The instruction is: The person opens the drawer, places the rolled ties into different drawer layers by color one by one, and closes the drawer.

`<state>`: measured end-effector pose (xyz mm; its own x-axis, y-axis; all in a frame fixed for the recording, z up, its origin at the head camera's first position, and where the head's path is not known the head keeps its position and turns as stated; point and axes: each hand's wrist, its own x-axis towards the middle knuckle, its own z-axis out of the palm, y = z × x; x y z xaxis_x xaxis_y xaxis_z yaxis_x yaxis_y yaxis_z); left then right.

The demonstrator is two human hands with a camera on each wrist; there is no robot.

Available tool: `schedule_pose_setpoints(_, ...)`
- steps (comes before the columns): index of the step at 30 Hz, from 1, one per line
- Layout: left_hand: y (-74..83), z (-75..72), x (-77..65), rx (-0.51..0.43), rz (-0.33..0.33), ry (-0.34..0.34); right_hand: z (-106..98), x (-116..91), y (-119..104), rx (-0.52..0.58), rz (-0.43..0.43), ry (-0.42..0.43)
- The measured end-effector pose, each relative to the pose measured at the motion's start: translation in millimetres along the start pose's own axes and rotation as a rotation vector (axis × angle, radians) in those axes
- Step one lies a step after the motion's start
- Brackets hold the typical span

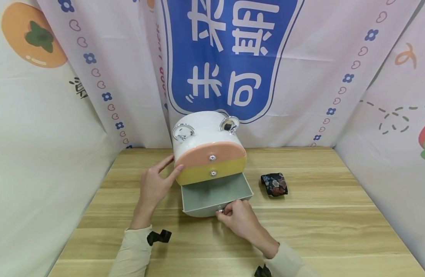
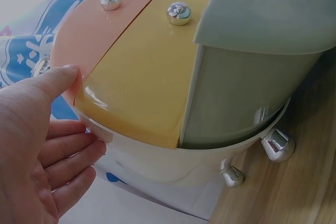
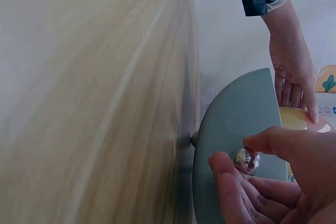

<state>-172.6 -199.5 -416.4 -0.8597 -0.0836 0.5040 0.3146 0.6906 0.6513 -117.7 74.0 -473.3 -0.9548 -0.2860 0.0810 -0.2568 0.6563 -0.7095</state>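
Observation:
A small white drawer cabinet with two silver ring-shaped ears stands on the table. Its front has a pink drawer on top and a yellow drawer in the middle, both closed. The bottom grey-green drawer is pulled out, and its visible inside holds nothing. My left hand rests against the cabinet's left side, fingers fairly straight, thumb on the front edge by the pink drawer. With thumb and fingers, my right hand pinches the silver knob of the grey-green drawer.
A rolled dark floral fabric piece lies on the wooden table, right of the cabinet. Printed cloth curtains hang behind and on both sides. Black wrist straps sit on the sleeves.

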Motion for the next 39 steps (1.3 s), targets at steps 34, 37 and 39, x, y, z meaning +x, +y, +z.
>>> schedule_pose_setpoints(34,1.1,-1.1,0.9,0.003,-0.025,-0.020,-38,-26,38,-0.088,0.015,-0.060)
schedule_pose_setpoints(37,1.5,-1.4,0.7,0.004,-0.019,-0.018,-52,-31,49,-0.119,0.068,-0.025)
schedule_pose_setpoints(39,1.8,-1.7,0.8,0.004,-0.018,-0.018,-63,-33,54,-0.129,0.110,-0.007)
